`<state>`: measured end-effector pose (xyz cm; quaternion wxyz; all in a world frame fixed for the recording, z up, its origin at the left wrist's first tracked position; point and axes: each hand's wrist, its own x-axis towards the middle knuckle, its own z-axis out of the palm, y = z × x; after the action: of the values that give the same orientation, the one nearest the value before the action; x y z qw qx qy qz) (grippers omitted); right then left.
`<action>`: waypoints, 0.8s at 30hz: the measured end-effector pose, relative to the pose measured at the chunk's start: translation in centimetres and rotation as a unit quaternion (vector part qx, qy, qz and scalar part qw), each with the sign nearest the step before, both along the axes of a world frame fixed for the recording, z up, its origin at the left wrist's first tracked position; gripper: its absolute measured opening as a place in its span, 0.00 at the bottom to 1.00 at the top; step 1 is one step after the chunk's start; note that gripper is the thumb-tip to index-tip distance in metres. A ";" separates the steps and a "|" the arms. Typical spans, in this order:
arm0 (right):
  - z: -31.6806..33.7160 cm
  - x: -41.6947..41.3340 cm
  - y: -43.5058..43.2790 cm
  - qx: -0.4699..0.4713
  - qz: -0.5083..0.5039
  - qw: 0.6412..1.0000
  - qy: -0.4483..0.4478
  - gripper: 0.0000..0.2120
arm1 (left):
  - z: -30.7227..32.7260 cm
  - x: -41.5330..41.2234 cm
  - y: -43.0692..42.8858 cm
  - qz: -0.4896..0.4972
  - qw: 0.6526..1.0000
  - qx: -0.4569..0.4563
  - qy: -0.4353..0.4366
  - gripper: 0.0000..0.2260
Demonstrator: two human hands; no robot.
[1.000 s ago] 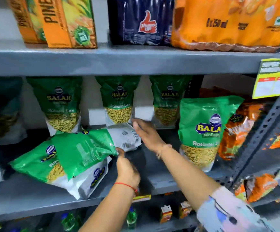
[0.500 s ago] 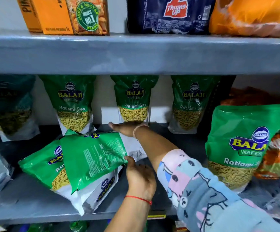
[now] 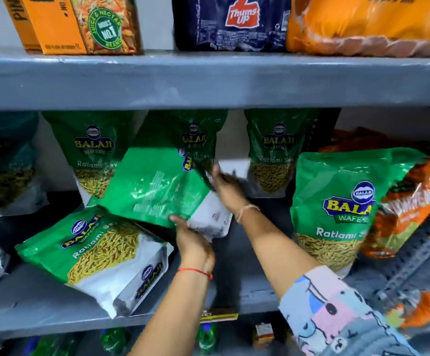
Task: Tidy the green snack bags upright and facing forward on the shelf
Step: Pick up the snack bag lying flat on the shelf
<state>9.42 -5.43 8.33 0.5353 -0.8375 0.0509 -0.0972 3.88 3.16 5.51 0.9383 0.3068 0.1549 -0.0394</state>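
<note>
Both hands hold one green snack bag [image 3: 157,186], lifted off the shelf [image 3: 36,312] with its printed back toward me and tilted. My left hand [image 3: 193,242] grips its white bottom edge from below. My right hand [image 3: 228,187] grips its right side. Under it, another green bag [image 3: 98,250] lies flat, face up, near the shelf front. Three green bags stand upright at the back: left [image 3: 93,152], middle [image 3: 196,134] partly hidden by the held bag, right [image 3: 278,152]. One more [image 3: 337,209] stands upright at the front right.
Dark teal bags [image 3: 6,163] stand at the left, orange snack bags [image 3: 408,201] at the right. The upper shelf board [image 3: 208,80] hangs low over the bags, carrying juice cartons [image 3: 80,24] and bottle packs [image 3: 231,21]. A perforated upright post [image 3: 414,265] runs at the right.
The back-facing bag was lifted off the flat bag and swung up and right. My right hand moved from the shelf behind it onto its right side.
</note>
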 end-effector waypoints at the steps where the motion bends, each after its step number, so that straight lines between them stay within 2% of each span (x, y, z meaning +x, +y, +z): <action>1: -0.5 -0.3 -0.2 0.044 -0.017 0.999 -0.019 0.27 | 0.1 0.4 0.3 0.001 1.000 0.015 -0.010 0.24; 7: -3.7 -3.3 -0.7 0.201 -0.097 0.973 -0.049 0.21 | -0.3 3.2 2.3 -0.034 0.991 0.113 -0.061 0.18; 12: -6.2 -5.0 -0.5 0.246 -0.141 0.958 -0.046 0.20 | 1.1 3.7 2.2 -0.108 0.970 0.209 -0.053 0.18; 15: -6.4 -5.2 -0.3 0.229 -0.135 0.964 -0.025 0.25 | 2.5 3.4 2.0 -0.141 0.958 0.246 -0.036 0.21; 17: -6.3 -5.0 -0.3 0.227 -0.133 0.965 -0.012 0.37 | 2.4 3.6 2.4 -0.111 0.962 0.248 -0.018 0.21; 18: -6.1 -4.7 -0.6 0.237 -0.131 0.963 -0.005 0.43 | 1.8 3.8 2.5 -0.078 0.962 0.261 -0.019 0.24; 20: -5.2 -4.4 -1.3 0.262 -0.124 0.957 0.012 0.38 | 0.5 3.4 2.6 0.016 0.944 0.330 -0.006 0.24; 22: -4.7 -3.8 -2.4 0.263 -0.115 0.958 0.017 0.31 | 0.0 1.7 2.0 0.122 0.911 0.394 0.009 0.13; 24: -4.7 -3.4 -3.1 0.254 -0.096 0.962 0.025 0.30 | -0.4 0.5 1.0 0.127 0.889 0.439 -0.033 0.15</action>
<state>6.02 -8.54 3.65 0.7168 -0.6676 0.1678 -0.1113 4.35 4.15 5.12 0.7097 0.6658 0.1631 0.1626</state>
